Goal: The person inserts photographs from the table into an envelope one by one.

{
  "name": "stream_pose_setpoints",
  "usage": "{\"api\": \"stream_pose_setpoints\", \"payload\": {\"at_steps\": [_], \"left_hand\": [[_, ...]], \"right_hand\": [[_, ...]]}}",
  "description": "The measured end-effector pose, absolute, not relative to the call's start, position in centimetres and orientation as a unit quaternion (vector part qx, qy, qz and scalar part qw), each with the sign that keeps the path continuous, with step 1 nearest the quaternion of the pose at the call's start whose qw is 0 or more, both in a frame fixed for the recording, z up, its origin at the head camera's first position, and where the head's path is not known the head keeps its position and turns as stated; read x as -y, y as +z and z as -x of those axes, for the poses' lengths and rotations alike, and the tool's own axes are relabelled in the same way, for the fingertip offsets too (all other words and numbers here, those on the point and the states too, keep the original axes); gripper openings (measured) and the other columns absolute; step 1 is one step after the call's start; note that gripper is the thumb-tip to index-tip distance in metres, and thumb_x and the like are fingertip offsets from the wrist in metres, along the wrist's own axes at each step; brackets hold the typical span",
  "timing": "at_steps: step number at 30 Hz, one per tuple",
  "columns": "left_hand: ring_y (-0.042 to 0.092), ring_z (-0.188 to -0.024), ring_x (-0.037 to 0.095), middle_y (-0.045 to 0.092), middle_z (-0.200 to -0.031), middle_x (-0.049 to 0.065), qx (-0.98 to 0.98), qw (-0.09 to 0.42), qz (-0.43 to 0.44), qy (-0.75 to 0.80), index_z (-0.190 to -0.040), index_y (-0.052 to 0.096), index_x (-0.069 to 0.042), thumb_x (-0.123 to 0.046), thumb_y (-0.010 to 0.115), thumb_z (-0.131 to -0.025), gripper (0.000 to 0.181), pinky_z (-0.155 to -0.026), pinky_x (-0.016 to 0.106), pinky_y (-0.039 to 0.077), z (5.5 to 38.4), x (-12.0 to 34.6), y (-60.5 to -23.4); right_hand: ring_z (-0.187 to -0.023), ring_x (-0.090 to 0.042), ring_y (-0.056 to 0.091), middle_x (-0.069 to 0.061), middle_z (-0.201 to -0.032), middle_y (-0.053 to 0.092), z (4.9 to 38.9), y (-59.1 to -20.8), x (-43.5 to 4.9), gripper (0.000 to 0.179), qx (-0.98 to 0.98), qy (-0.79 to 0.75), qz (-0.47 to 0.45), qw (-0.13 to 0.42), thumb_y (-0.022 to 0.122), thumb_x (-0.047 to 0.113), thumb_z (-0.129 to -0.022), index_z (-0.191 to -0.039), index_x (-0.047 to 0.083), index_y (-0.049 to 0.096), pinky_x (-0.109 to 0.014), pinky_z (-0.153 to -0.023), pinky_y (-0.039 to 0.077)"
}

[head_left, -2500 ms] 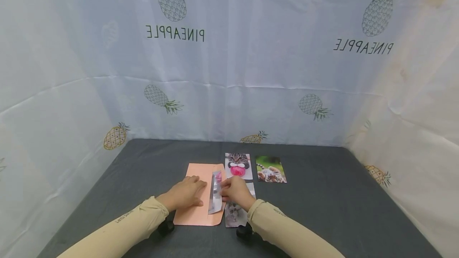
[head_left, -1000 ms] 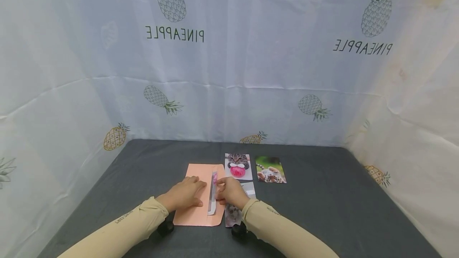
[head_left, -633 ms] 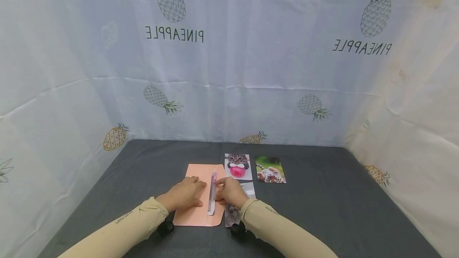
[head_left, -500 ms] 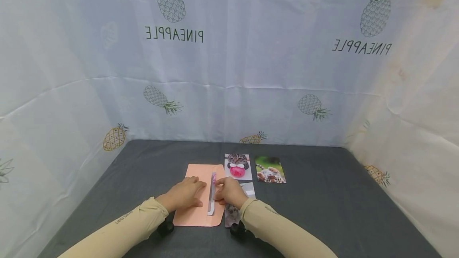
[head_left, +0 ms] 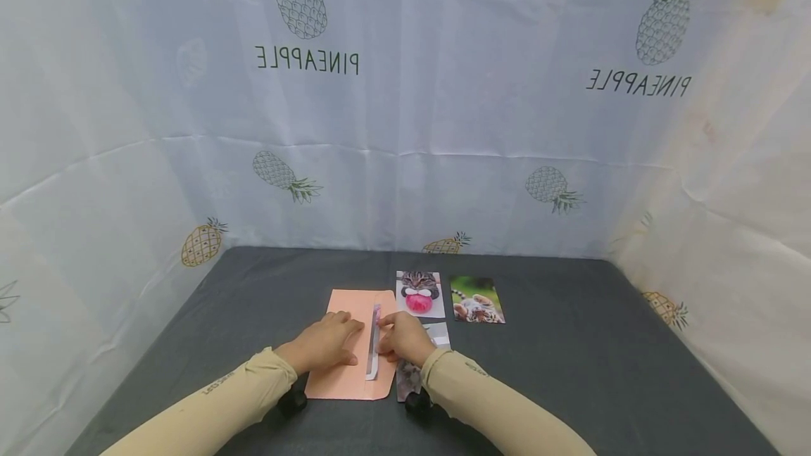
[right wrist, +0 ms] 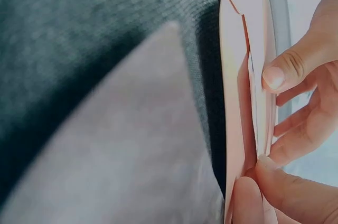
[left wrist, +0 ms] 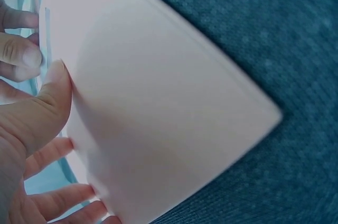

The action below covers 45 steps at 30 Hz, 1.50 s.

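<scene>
A peach envelope (head_left: 351, 301) lies on the dark cloth with its flap toward the right. A photo print (head_left: 372, 354) shows as a narrow pale strip at the envelope's mouth; the rest of it is hidden inside. My left hand (head_left: 324, 343) rests on the envelope with spread, fairly straight fingers, and in the left wrist view the thumb (left wrist: 55, 84) presses its face. My right hand (head_left: 407, 340) pinches the photo's right edge over the flap, thumb against forefinger. The right wrist view has the envelope's mouth (right wrist: 244, 97) parted near those fingertips.
A grey-toned photo (head_left: 408, 378) lies partly beneath my right hand. Beyond it are a photo of a cat with a pink ball (head_left: 418, 294) and a tiger cub photo (head_left: 478, 301). A pineapple-print curtain (head_left: 405, 104) surrounds the dark-covered table (head_left: 570, 343).
The photo has slid left into the envelope, so its visible strip is narrower. My right hand moved slightly left with it. The left hand stays in place.
</scene>
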<state>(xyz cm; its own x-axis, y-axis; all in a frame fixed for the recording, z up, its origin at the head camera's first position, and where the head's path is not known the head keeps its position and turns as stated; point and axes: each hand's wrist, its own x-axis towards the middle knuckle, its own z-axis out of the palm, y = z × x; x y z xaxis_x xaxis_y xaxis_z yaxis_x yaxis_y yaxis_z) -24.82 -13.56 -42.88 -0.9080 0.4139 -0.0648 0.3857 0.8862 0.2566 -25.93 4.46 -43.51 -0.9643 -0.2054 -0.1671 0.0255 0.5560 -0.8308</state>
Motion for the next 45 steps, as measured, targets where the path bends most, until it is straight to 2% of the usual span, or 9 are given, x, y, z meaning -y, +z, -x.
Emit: {"api": "stream_pose_setpoints", "payload": {"at_steps": [16,22,31,39,41,45], "left_hand": [[0.051,-0.122,0.037,0.053,-0.134,0.02,-0.968,0.056,-0.209,0.125,-0.127,0.061,-0.008,-0.034,0.08,-0.077,0.059,-0.099,0.054,0.045,24.9,13.7,-43.1],[0.052,-0.12,0.037,0.053,-0.133,0.02,-0.968,0.052,-0.211,0.124,-0.127,0.061,-0.008,-0.034,0.08,-0.077,0.059,-0.099,0.054,0.045,24.9,13.8,-43.2],[0.052,-0.119,0.036,0.053,-0.133,0.018,-0.969,0.06,-0.207,0.12,-0.127,0.061,-0.01,-0.036,0.08,-0.077,0.06,-0.098,0.055,0.045,24.9,13.7,-43.2],[0.05,-0.124,0.038,0.052,-0.136,0.02,-0.969,0.058,-0.207,0.119,-0.128,0.06,-0.01,-0.034,0.08,-0.078,0.059,-0.1,0.054,0.044,24.8,13.6,-43.0],[0.05,-0.123,0.037,0.052,-0.136,0.019,-0.969,0.056,-0.208,0.122,-0.128,0.06,-0.01,-0.034,0.08,-0.078,0.059,-0.1,0.054,0.044,24.7,13.7,-43.0],[0.05,-0.123,0.036,0.052,-0.136,0.019,-0.968,0.055,-0.21,0.122,-0.129,0.06,-0.01,-0.034,0.08,-0.078,0.06,-0.1,0.054,0.044,24.7,13.7,-42.9]], "right_hand": [[-0.047,-0.012,0.057,-0.005,-0.058,0.061,26.0,-43.5,-4.4,0.038,-0.881,-0.454,0.063,0.121,0.078,-0.003,-0.074,-0.111,-0.002,0.067,-0.023,-0.049,0.052],[-0.05,-0.013,0.057,-0.005,-0.061,0.06,25.9,-43.0,-4.5,0.033,-0.87,-0.472,0.08,0.121,0.074,-0.005,-0.076,-0.108,-0.003,0.066,-0.026,-0.052,0.054],[-0.066,-0.017,0.063,-0.007,-0.078,0.065,25.8,-41.8,-6.1,0.032,-0.839,-0.518,0.105,0.132,0.072,0.0,-0.081,-0.112,-0.003,0.064,-0.033,-0.061,0.057],[-0.092,-0.035,0.066,-0.014,-0.096,0.065,26.5,-41.2,-10.4,0.039,-0.799,-0.57,0.148,0.118,0.068,0.008,-0.089,-0.124,-0.007,0.058,-0.045,-0.08,0.057],[-0.094,-0.035,0.066,-0.015,-0.097,0.064,26.8,-41.2,-11.6,0.039,-0.796,-0.578,0.14,0.113,0.067,0.008,-0.089,-0.124,-0.008,0.057,-0.048,-0.083,0.056],[-0.089,-0.027,0.066,-0.016,-0.098,0.065,27.3,-41.2,-13.8,0.04,-0.802,-0.576,0.124,0.096,0.068,0.007,-0.089,-0.124,-0.009,0.056,-0.048,-0.083,0.055]]}}
